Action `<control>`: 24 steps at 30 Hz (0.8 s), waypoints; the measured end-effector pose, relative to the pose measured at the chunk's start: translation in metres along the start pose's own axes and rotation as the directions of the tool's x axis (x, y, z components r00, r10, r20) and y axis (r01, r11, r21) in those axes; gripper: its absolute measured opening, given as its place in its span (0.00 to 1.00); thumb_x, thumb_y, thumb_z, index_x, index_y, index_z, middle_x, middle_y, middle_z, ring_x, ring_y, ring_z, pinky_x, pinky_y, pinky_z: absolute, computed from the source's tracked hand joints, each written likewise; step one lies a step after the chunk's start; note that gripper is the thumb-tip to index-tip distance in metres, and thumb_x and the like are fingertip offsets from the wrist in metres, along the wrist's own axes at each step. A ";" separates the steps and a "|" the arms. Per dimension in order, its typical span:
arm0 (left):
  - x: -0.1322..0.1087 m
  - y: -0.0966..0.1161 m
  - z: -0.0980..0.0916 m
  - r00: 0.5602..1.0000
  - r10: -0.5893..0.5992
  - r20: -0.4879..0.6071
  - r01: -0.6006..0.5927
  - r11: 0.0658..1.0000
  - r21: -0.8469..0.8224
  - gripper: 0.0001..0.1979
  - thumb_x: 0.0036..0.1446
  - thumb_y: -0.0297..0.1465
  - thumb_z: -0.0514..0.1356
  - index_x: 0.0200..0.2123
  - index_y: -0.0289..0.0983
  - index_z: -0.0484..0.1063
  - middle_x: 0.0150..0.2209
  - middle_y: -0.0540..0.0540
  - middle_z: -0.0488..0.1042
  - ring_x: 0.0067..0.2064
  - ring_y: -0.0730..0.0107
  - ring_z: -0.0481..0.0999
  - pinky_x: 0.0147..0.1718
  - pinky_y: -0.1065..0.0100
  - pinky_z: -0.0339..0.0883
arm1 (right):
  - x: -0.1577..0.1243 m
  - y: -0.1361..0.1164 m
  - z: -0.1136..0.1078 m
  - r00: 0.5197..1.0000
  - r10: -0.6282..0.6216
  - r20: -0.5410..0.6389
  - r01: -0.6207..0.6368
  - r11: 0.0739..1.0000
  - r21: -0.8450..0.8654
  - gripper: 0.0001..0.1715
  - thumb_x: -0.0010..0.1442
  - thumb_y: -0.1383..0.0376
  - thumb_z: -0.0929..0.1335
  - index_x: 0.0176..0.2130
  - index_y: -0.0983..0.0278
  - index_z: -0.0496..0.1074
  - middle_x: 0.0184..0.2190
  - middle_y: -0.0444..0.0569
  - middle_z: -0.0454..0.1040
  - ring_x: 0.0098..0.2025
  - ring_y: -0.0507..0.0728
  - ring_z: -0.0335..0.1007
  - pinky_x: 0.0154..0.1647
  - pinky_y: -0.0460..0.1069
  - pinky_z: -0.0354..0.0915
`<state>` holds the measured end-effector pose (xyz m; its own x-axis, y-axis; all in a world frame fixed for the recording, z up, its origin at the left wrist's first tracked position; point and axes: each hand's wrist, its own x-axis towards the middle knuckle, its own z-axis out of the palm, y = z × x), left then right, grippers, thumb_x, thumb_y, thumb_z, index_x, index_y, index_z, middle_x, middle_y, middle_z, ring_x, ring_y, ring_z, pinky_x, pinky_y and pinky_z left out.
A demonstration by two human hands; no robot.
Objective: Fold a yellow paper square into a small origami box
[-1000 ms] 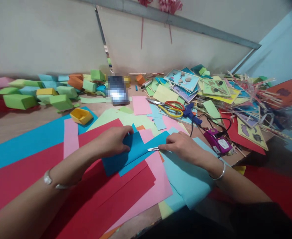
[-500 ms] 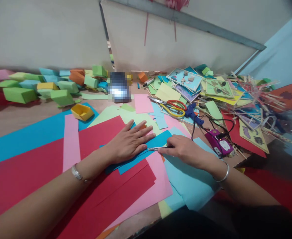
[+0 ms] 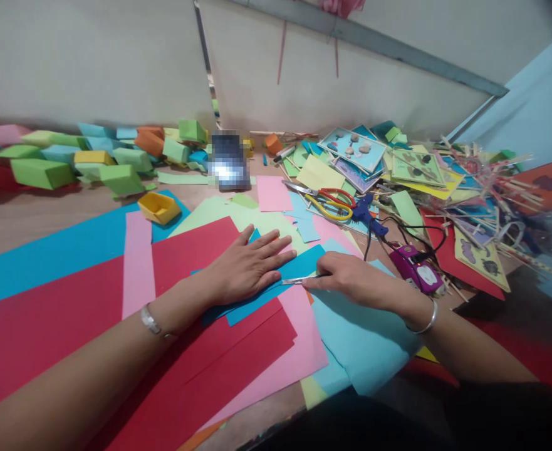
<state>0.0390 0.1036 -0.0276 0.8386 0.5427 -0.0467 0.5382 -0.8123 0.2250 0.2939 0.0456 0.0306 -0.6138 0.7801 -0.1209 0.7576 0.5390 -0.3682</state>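
My left hand [image 3: 250, 266] lies flat, palm down and fingers spread, on blue paper [image 3: 311, 258]. In my right hand [image 3: 346, 275] is a slim silver-bladed cutting tool [image 3: 294, 281], its handle mostly hidden by the fingers. The blade points left across the blue paper, just short of my left thumb. A line or cut edge runs through the blue paper from the blade tip under my left hand. Beneath lie red sheets [image 3: 238, 360], a pink sheet [image 3: 299, 369] and light blue paper [image 3: 364, 338].
Folded paper boxes [image 3: 41, 172] stand along the wall at left, with a yellow one [image 3: 159, 208] nearer. A blurred-out phone [image 3: 229, 172] leans at the back. Scissors [image 3: 329, 203], a blue glue gun [image 3: 368, 216], a purple corded box [image 3: 414, 269] and piled cards and sticks [image 3: 416, 166] crowd the right.
The whole view has shifted slightly. Both hands, the blade and the blue paper keep nearly the same places relative to each other.
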 end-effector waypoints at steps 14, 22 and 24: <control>0.001 -0.003 0.006 0.999 0.026 -0.036 -0.025 0.999 0.039 0.27 0.72 0.45 0.40 0.70 0.47 0.53 0.73 0.47 0.49 0.74 0.53 0.46 0.68 0.45 0.25 | 0.011 -0.009 -0.022 0.976 -0.014 0.216 0.025 0.999 -0.049 0.15 0.71 0.62 0.63 0.40 0.67 0.75 0.30 0.48 0.68 0.31 0.53 0.55 0.31 0.49 0.49; 0.001 -0.005 0.008 0.998 0.031 -0.047 -0.028 0.998 0.056 0.27 0.72 0.44 0.39 0.70 0.48 0.54 0.73 0.48 0.49 0.74 0.53 0.47 0.68 0.45 0.26 | 0.020 0.001 -0.034 0.928 -0.203 0.312 0.290 0.920 -0.264 0.21 0.66 0.74 0.64 0.51 0.57 0.78 0.28 0.46 0.65 0.29 0.53 0.52 0.28 0.49 0.41; 0.001 -0.005 0.008 0.998 0.033 -0.050 -0.031 0.999 0.040 0.27 0.72 0.44 0.40 0.70 0.48 0.54 0.73 0.48 0.49 0.73 0.52 0.47 0.68 0.44 0.28 | 0.019 0.006 -0.030 0.929 -0.216 0.302 0.302 0.913 -0.274 0.26 0.66 0.75 0.63 0.57 0.55 0.74 0.28 0.46 0.65 0.28 0.52 0.52 0.28 0.48 0.42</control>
<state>0.0379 0.1065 -0.0363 0.8508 0.5255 0.0092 0.5147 -0.8366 0.1876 0.2935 0.0733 0.0542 -0.8008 0.5119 -0.3109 0.5674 0.8147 -0.1200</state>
